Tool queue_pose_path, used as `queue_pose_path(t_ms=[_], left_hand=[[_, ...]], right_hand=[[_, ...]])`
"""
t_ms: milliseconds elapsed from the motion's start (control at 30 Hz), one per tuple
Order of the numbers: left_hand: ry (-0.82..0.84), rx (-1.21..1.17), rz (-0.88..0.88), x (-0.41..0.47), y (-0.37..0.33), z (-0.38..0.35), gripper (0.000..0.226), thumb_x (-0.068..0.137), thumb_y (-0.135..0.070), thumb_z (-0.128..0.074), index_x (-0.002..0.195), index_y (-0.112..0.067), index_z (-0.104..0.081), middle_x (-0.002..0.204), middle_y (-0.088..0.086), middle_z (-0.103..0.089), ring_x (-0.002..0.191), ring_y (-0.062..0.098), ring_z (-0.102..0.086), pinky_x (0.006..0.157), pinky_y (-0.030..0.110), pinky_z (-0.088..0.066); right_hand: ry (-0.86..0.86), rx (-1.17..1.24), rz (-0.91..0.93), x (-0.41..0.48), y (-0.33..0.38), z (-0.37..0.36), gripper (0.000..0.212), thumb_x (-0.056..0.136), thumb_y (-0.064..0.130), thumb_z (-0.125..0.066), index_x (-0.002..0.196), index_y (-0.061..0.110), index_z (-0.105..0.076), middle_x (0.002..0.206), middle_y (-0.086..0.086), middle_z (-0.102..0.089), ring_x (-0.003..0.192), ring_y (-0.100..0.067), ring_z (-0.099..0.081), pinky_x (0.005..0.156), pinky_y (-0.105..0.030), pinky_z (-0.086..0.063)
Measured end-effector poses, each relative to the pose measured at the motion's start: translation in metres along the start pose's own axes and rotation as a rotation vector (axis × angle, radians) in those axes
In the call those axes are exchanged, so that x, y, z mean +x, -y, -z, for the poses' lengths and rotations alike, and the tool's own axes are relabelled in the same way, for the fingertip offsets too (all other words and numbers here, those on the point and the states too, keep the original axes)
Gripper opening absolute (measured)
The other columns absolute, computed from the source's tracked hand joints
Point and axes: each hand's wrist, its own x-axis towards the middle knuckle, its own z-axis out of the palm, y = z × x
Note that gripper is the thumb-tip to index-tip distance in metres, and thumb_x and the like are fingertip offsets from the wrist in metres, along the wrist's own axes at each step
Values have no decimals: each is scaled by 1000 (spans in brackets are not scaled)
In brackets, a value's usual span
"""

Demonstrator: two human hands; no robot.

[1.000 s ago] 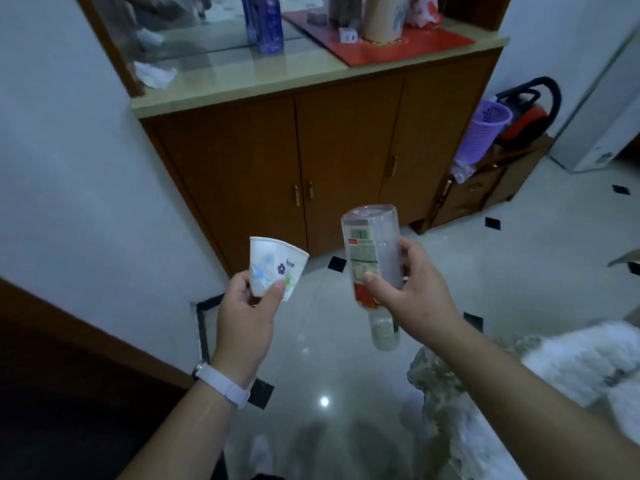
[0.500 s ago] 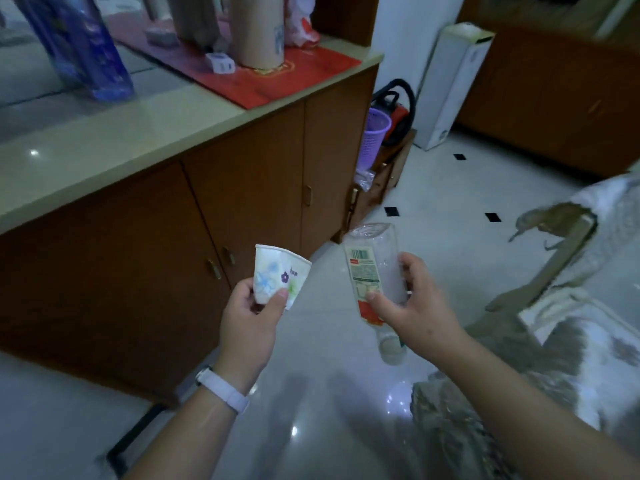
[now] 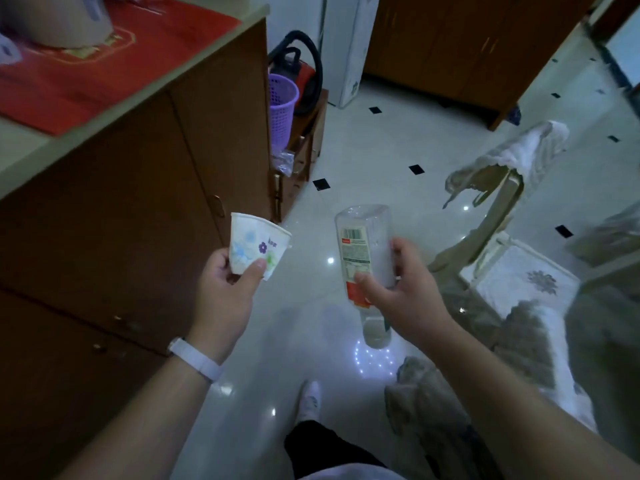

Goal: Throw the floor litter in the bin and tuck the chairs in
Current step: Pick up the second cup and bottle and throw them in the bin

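Paper cup [image 3: 258, 242], floral print, likely light and crushable, sits pinched low on its wall by left hand [image 3: 225, 292]; plastic bottle [image 3: 363, 251], probably empty, slick, is gripped neck-down round its labelled middle by right hand [image 3: 405, 299]; both above floor [image 3: 398, 140], purple basket [image 3: 281, 109] ahead.

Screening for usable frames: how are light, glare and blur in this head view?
Head view: dim, bluish light; small glare spots on the glossy floor; red mat smeared by motion blur; paper cup and bottle label fairly sharp; wide-angle lens splays the cabinet lines.
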Motion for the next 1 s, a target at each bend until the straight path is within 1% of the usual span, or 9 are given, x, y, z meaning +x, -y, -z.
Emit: queue_pose_path(t_ms=[100, 167, 300, 400, 567, 667, 800, 867, 1000], left_hand=[[41, 69, -58, 41, -13, -40, 19, 90, -8, -67, 107, -12, -60, 96, -10, -68, 76, -6, -67, 66, 16, -55], [55, 106, -64, 72, -25, -65, 17, 91, -8, -66, 106, -13, -60, 95, -11, -68, 75, -7, -67, 59, 11, -51], [74, 125, -98, 140, -52, -112, 21, 91, -11, -68, 111, -12, -61, 102, -8, -71, 84, -1, -69, 64, 17, -53], [111, 174, -136, 182, -64, -143, 22, 90, -15, -69, 110, -16, -61, 106, -9, -70, 92, 2, -68, 78, 27, -54], [213, 178, -123, 243, -66, -196, 18, 89, -12, -70, 101, -23, -62, 101, -9, -72, 89, 4, -70, 70, 21, -55], [268, 157, -135, 284, -62, -229, 16, 89, -7, -68, 100, -17, -62, 100, -4, -71, 83, 2, -69, 70, 18, -54], [367, 118, -111, 347, -58, -271, 18, 89, -3, -67, 103, -11, -60, 100, 0, -71, 84, 4, -69, 76, 21, -55], [417, 116, -83, 390, -56, -290, 18, 86, -12, -73, 99, -16, -62, 101, 4, -72, 90, 13, -70, 80, 29, -55], [506, 150, -92, 484, -66, -329, 14, 87, -17, -72, 96, -23, -62, 101, -1, -72, 95, 16, -69, 84, 36, -55]], right_hand=[[-31, 30, 4, 60, -11, 6, 47, 77, 37, -76, 115, 32, -48, 99, 13, -66, 83, 1, -66, 75, -35, -58], [-34, 38, -19, 100, -15, 18, 48, 75, 45, -73, 114, 36, -47, 97, 16, -66, 83, 2, -66, 77, -40, -57], [-99, 50, -12, 175, -18, 54, 56, 68, 57, -67, 115, 36, -47, 98, 19, -65, 87, -1, -65, 79, -44, -57], [-143, 35, -32, 219, -23, 78, 52, 76, 49, -71, 119, 36, -45, 103, 18, -61, 89, -3, -63, 76, -45, -59], [-254, 43, -93, 276, -36, 104, 55, 78, 40, -74, 124, 29, -46, 102, 23, -57, 93, 3, -60, 85, -40, -56], [-287, 35, -132, 311, -47, 109, 62, 77, 41, -74, 130, 25, -45, 102, 24, -55, 95, 1, -59, 86, -41, -56], [-336, 20, -191, 360, -55, 101, 65, 76, 45, -73, 131, 25, -45, 101, 24, -56, 92, 4, -59, 83, -34, -56], [-368, 13, -226, 390, -55, 98, 66, 72, 51, -70, 127, 25, -46, 105, 18, -60, 93, -1, -62, 81, -36, -57], [-444, 6, -303, 452, -44, 101, 55, 77, 40, -73, 124, 28, -47, 106, 17, -60, 93, 0, -62, 72, -21, -51]])
